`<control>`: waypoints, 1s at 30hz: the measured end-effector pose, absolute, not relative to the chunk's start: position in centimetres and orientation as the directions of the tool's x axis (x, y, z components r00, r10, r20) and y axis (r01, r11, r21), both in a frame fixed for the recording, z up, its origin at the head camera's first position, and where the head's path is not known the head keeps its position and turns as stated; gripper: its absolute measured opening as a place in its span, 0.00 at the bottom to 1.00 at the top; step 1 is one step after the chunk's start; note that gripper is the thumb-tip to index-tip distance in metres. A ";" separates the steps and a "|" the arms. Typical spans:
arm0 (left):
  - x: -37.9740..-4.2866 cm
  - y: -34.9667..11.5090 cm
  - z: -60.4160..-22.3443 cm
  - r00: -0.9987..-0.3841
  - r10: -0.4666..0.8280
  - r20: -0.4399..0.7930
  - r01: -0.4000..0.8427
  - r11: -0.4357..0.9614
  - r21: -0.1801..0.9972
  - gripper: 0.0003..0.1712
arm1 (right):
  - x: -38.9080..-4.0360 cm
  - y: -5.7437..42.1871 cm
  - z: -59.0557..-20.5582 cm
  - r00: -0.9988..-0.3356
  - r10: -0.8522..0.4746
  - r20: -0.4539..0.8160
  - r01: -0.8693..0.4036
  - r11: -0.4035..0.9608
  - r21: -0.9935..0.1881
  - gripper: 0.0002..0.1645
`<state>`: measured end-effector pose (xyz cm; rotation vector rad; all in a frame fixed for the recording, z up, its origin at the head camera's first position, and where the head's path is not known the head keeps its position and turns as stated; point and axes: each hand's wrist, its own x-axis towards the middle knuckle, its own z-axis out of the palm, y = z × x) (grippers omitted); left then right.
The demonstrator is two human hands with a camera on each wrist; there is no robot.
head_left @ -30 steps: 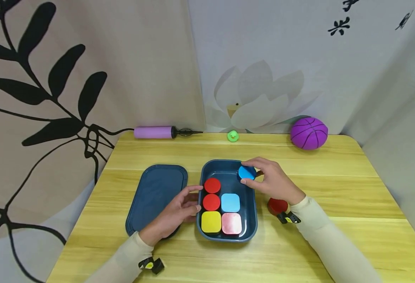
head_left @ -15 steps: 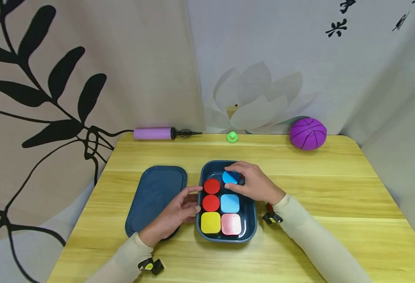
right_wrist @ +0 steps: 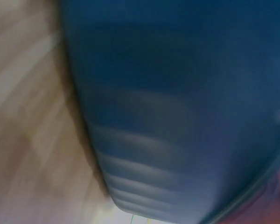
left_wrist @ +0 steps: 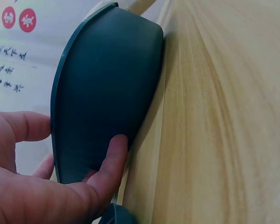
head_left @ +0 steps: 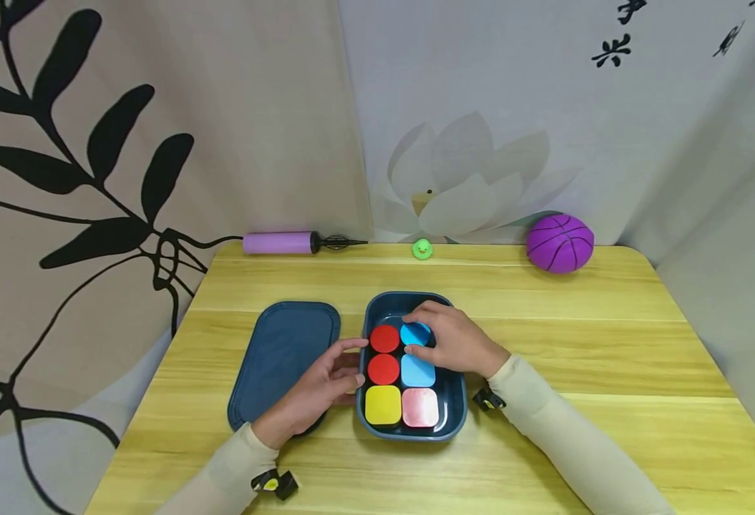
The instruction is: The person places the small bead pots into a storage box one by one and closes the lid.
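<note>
My right hand reaches over the right wall of a dark blue box, pinching a blue round block between thumb and fingers. Left of that block is a red round block, with another red round block in front of it. A light blue square block, a yellow square block and a pink square block also lie inside. Against the box's left outer wall rest the fingertips of my left hand. The right wrist view is blurred and mostly filled by the box wall.
A flat dark blue lid lies left of the box, partly under the left hand. Along the back edge of the wooden table are a purple hand pump, a small green toy and a purple ball.
My right hand has carried the blue round block left from the box's back right corner to beside the back red block. A red block outside the box is now hidden behind the right wrist.
</note>
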<state>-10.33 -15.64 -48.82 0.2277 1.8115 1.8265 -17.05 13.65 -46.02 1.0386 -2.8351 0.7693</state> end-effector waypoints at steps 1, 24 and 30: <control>-10.3 -15.7 -48.8 -0.833 0.490 -0.256 -0.260 0.061 0.964 0.36 | -17.0 13.6 -46.1 -0.776 -0.604 0.180 -0.615 0.662 -0.428 0.30; -10.3 -15.6 -49.0 -0.833 0.490 -0.257 -0.259 0.065 0.964 0.36 | -16.8 14.1 -45.9 -0.781 -0.604 0.159 -0.589 0.628 -0.508 0.27; -10.4 -15.6 -49.0 -0.835 0.487 -0.258 -0.258 0.068 0.964 0.36 | -16.6 15.4 -44.6 -0.790 -0.574 0.216 -0.584 0.594 -0.554 0.28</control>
